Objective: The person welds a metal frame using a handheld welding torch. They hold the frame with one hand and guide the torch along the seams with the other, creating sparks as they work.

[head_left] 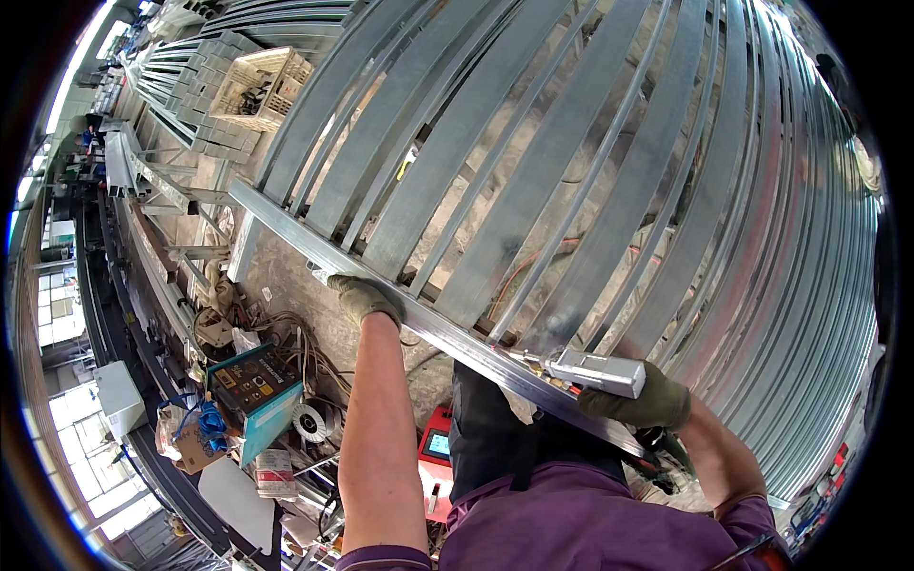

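Observation:
My right hand (pixel 640 400), in an olive work glove, is closed around a grey metal welding gun (pixel 595 371). The gun's thin nozzle points left and lies close to the joint between a flat slat and the near rail (pixel 447 335). Further left along that same rail, my gloved left hand (pixel 364 298) grips its outer edge, the fingers curled and partly hidden. Running away from the rail are several wide flat metal slats (pixel 543 205), with thinner bars (pixel 571 228) between them.
Many long metal profiles (pixel 809 314) lie close together at the right. At the lower left are a teal-and-black machine (pixel 257 390), a wire spool (pixel 314 420) and tangled cables. A red unit with a small screen (pixel 437 447) stands by my legs. A cream crate (pixel 246 86) sits far left.

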Tool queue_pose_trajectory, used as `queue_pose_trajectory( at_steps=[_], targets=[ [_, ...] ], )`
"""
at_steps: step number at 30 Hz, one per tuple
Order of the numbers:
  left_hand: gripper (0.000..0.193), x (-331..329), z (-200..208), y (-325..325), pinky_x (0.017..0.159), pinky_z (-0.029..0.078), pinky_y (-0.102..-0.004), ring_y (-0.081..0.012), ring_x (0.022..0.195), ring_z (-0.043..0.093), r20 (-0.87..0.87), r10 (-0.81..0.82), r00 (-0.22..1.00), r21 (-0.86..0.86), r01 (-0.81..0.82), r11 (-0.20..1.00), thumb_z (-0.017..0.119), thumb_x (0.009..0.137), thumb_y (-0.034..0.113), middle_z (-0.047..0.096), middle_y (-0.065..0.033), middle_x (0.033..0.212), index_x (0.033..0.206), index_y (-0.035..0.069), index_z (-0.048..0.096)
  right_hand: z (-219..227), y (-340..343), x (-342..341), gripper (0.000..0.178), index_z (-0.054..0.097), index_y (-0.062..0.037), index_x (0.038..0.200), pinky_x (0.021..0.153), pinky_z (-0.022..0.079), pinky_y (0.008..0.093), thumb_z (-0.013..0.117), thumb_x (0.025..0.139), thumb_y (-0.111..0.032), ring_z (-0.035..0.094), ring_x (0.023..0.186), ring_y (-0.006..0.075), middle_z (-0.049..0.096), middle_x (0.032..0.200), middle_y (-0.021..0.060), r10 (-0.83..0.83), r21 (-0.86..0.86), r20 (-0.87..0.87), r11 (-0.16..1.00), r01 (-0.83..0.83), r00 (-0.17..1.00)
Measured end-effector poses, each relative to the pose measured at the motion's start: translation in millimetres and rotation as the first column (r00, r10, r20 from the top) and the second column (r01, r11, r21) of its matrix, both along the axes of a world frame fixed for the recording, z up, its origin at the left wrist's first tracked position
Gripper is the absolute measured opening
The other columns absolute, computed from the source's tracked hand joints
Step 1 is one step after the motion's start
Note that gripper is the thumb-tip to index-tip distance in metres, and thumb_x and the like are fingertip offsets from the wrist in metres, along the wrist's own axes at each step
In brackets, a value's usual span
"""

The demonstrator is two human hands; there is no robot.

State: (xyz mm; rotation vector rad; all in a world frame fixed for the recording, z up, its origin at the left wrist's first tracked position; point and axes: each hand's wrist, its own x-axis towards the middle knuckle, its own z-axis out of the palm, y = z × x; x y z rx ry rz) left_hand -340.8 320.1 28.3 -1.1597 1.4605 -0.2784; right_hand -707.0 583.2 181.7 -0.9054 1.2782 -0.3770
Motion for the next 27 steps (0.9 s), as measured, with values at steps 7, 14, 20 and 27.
queue_pose_trajectory(
  at_steps=[7, 14, 20, 27],
  targets=[
    [0.071, 5, 1, -2, 0.123, 0.024, -0.0623, -0.037, 0.156, 0.035, -0.023, 0.055, 0.998, -0.025, -0.056, 0.998, 0.037, 0.106, 0.053, 0.038, -0.0133, 0.169, 0.161, 0.01, 0.044, -5, 16, -21, 0.053, 0.065, -0.0052, 0.139, 0.094, 0.056, 0.0306, 0.082, 0.096, -0.032, 0.071, 0.107, 0.0162, 0.077, 0.118, 0.0095, -0.059, -0.076, 0.06, 0.995, 0.064, 0.996],
    [0.068, -7, 6, -3, 0.124, 0.026, -0.059, -0.0353, 0.151, 0.043, 0.064, 0.073, 0.995, -0.026, -0.072, 0.997, 0.04, 0.108, 0.049, 0.045, -0.0141, 0.165, 0.16, 0.006, 0.044, -14, 30, -26, 0.051, 0.066, -0.0074, 0.138, 0.097, 0.056, 0.0314, 0.079, 0.097, -0.034, 0.071, 0.108, 0.0165, 0.076, 0.121, 0.0099, 0.023, -0.027, 0.043, 0.999, -0.022, 0.999],
    [0.071, -2, 6, -3, 0.123, 0.024, -0.0641, -0.0435, 0.153, 0.037, 0.017, 0.131, 0.991, -0.055, -0.13, 0.99, 0.044, 0.107, 0.05, 0.043, -0.0176, 0.165, 0.162, 0.004, 0.041, -12, 22, -24, 0.052, 0.066, -0.0076, 0.137, 0.097, 0.056, 0.0327, 0.077, 0.098, -0.039, 0.073, 0.11, 0.0208, 0.076, 0.121, 0.0122, 0.011, -0.018, 0.093, 1.0, -0.01, 0.996],
    [0.069, -25, 37, 3, 0.125, 0.023, -0.0618, -0.0409, 0.153, 0.039, 0.002, 0.08, 0.997, 0.006, -0.08, 0.997, 0.043, 0.107, 0.046, 0.044, -0.0188, 0.165, 0.159, 0.002, 0.043, -20, 26, -21, 0.052, 0.066, -0.0085, 0.137, 0.098, 0.056, 0.0333, 0.076, 0.098, -0.042, 0.073, 0.112, 0.0236, 0.076, 0.122, 0.0128, 0.054, -0.079, 0.047, 0.996, -0.05, 0.997]
  ],
)
